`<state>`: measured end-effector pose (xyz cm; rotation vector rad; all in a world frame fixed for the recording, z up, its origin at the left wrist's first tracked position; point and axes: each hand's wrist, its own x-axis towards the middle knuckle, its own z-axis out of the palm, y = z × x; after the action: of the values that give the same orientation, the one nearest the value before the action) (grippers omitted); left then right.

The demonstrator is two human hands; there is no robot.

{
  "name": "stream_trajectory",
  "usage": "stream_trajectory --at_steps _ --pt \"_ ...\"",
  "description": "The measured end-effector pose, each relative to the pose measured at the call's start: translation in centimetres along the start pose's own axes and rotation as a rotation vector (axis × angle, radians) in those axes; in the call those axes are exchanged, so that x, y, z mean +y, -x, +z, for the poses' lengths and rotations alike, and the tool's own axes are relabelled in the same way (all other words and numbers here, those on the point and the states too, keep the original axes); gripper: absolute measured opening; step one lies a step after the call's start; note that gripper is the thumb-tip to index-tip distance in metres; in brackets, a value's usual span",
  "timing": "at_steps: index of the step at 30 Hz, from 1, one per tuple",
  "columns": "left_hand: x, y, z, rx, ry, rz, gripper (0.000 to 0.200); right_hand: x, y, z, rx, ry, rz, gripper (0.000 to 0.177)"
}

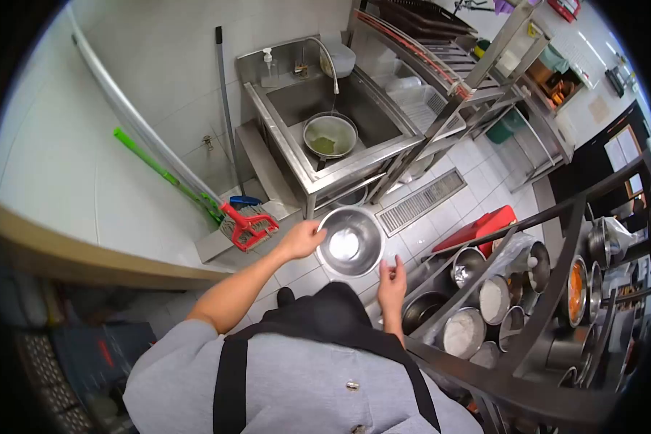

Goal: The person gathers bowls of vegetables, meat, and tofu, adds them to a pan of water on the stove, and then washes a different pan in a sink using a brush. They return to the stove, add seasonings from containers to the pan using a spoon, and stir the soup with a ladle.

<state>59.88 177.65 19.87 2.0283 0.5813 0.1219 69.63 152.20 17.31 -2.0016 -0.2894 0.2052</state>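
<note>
A wide stainless steel mixing bowl is held out in front of my apron, above the tiled floor. My left hand pinches its left rim between thumb and fingers. Close to the bowl's lower right side is my right hand, fingers apart and holding nothing. Ahead, a pan with greenish liquid sits in the steel sink. Over it hangs the curved faucet, with what looks like a thin stream of water coming from it.
At my right, a metal rack holds several pots and bowls, some with white contents. A red bin-like object stands beyond it. A floor drain lies past the bowl. Left stands a red-headed mop by the wall.
</note>
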Motion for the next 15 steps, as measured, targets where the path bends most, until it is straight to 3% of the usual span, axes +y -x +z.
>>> stream_trajectory --at_steps 1,3,5,7,8,10,11,12,13,15 --pt "0.7 -2.4 -1.2 -0.020 0.020 0.081 0.034 -0.6 -2.0 1.1 -0.081 -0.174 0.136 0.058" --pt "2.3 -7.1 -3.3 -0.065 -0.020 0.172 0.039 -3.1 -5.8 3.0 -0.241 -0.669 0.347 0.041" --pt "2.2 -13.0 -4.7 -0.239 0.039 0.177 0.033 -3.2 -10.5 6.0 -0.110 -0.590 0.108 0.031" --pt "0.7 -20.1 -5.3 -0.294 0.541 0.118 0.026 -3.9 -16.5 8.6 -0.062 -0.596 0.096 0.030" --pt "-1.6 -24.8 -6.8 -0.267 0.498 0.142 0.023 -4.3 -19.9 9.9 -0.026 -0.592 0.087 0.028" --pt "-6.9 -35.2 -9.8 0.135 0.565 0.160 0.033 -4.3 -27.9 13.0 -0.045 -0.426 0.075 0.030" --pt "-6.5 -39.2 -12.5 0.433 0.606 0.004 0.039 -4.1 -32.0 14.6 -0.056 -0.267 0.061 0.032" --pt "-8.8 -43.6 -15.6 0.545 0.453 -0.078 0.043 -3.9 -36.3 16.4 -0.114 -0.061 0.044 0.038" --pt "-9.4 -47.0 -18.0 0.692 0.352 -0.120 0.042 -4.6 -39.8 18.1 -0.128 -0.057 0.047 0.038" --pt "-14.7 -54.8 -21.0 0.995 -0.305 -0.087 0.037 -6.7 -46.1 22.4 -0.271 0.255 -0.086 0.037"
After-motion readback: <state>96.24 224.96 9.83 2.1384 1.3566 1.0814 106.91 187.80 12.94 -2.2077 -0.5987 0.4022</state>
